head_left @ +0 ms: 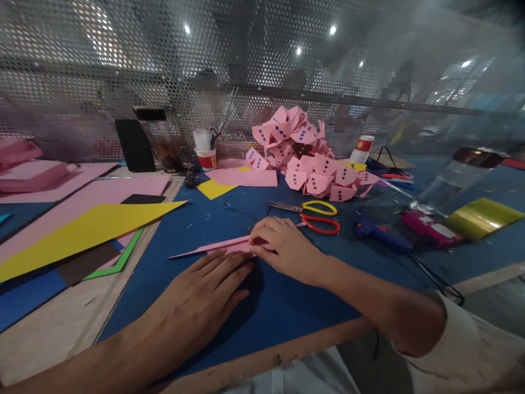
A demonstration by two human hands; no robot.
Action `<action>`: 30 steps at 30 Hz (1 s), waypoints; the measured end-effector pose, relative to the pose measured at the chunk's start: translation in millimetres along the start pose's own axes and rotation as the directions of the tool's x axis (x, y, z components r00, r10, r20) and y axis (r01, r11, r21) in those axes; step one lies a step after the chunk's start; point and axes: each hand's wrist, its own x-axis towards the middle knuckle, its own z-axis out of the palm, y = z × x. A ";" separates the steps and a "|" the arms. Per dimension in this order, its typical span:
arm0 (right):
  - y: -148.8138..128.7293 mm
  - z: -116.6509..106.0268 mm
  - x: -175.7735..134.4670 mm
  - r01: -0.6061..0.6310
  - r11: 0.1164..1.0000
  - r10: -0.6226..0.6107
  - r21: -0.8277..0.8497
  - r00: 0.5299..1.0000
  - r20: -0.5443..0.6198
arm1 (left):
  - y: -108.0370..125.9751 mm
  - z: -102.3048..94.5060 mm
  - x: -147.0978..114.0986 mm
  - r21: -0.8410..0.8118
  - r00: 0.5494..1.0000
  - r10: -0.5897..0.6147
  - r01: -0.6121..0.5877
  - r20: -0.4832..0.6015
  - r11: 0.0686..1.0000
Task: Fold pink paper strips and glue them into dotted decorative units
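Observation:
A narrow folded strip of pink paper (217,244) lies slantwise on the blue work surface (287,312). My left hand (211,284) rests flat along its near side, fingers stretched out and touching it. On the strip's right part, my right hand (285,246) is closed in a pinch at a fold, thumb and fingers together. The strip's middle and part of its right end are hidden under my hands. Just beyond my right hand are scissors (289,207) with one yellow and one red handle, blades pointing left.
Folded pink paper pieces with printed marks (315,172) are heaped at the back. A blue glue gun (381,235), a magenta tape dispenser (430,228) and a clear bottle (451,178) stand or lie right. Yellow paper (90,232) covers other sheets left. A perforated screen (254,65) rises behind.

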 end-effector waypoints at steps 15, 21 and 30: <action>-0.5 -0.3 -2.3 0.022 1.000 -0.022 -0.015 1.000 -0.007 | -2.1 1.7 0.0 -0.033 0.999 -0.021 0.022 0.026 0.999; -1.9 -1.1 -2.4 0.020 0.999 -0.020 -0.035 1.000 0.000 | -3.0 2.5 -1.4 -0.049 0.997 -0.068 0.070 0.040 0.996; -2.2 -2.5 -2.1 0.027 0.999 -0.026 -0.045 1.000 0.017 | -1.7 -1.0 1.1 -0.006 0.987 -0.156 0.156 0.048 0.988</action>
